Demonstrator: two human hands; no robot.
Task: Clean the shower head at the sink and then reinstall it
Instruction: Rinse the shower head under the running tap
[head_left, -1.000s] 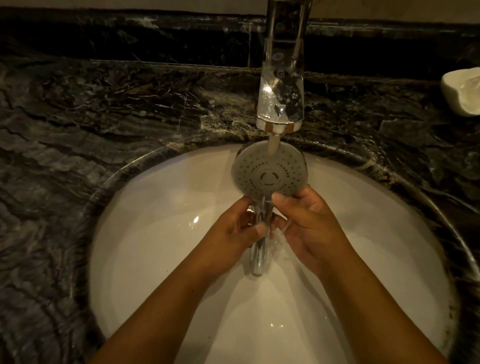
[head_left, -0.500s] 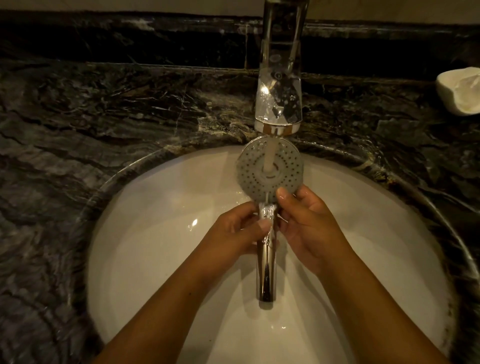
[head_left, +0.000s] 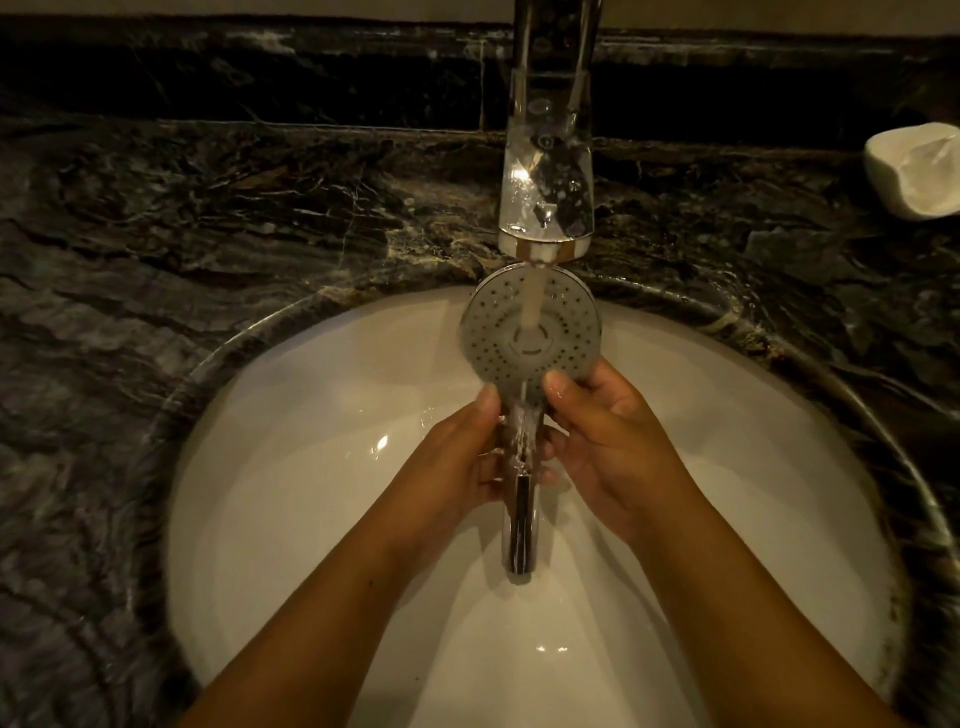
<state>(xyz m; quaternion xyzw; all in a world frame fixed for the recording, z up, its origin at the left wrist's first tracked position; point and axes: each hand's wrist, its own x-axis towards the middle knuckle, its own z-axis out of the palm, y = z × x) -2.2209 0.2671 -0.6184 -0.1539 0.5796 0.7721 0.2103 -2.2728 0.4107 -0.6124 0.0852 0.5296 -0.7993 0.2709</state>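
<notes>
A chrome shower head (head_left: 498, 332) with a round grey spray face is held face up over the white sink basin (head_left: 291, 467). Its shiny handle points toward me. Water runs from the chrome tap (head_left: 545, 197) onto the middle of the spray face and down the handle. My left hand (head_left: 457, 457) grips the neck from the left, thumb near the face's lower rim. My right hand (head_left: 608, 441) grips it from the right, thumb on the lower rim.
Dark veined marble countertop (head_left: 208, 218) surrounds the basin, with a dark backsplash behind. A white dish-like object (head_left: 919, 171) stands on the counter at the far right.
The shower head has shifted up so the stream lands on the centre of its face instead of its top edge. More of the handle shows below my hands.
</notes>
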